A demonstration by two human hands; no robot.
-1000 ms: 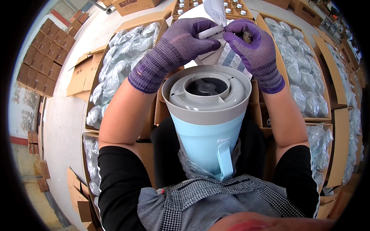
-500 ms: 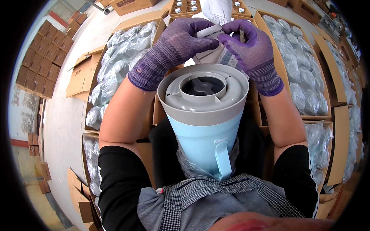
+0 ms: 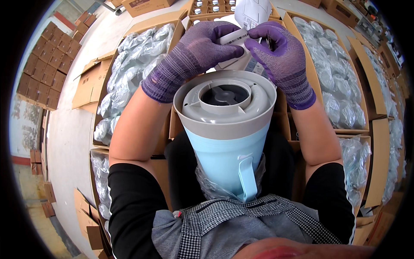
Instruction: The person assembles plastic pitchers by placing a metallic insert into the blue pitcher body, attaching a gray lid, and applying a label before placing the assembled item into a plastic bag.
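White strip [image 3: 234, 37], twelve o'clock: your left hand [image 3: 206, 45] is pinching it, right hand [image 3: 282, 54] adjoining, grip unclear; placing apparently remaining.

In matt, ribbed-knit cloth, my left hand [image 3: 205, 45] is gripping a smooth white paper strip [image 3: 233, 37], while my right hand [image 3: 281, 52] is wearing the same knit. Below, my container [image 3: 220, 159] is showing smooth pale-blue plastic, its grey plastic top [image 3: 226, 113] gleaming. Thin, crinkled plastic film [image 3: 205, 183] is bunching around its lower part; matt cardboard boxes [image 3: 380, 162] are holding shiny, wrinkled plastic bags [image 3: 340, 82]. Matt checked cloth [image 3: 211, 217] is covering my front.
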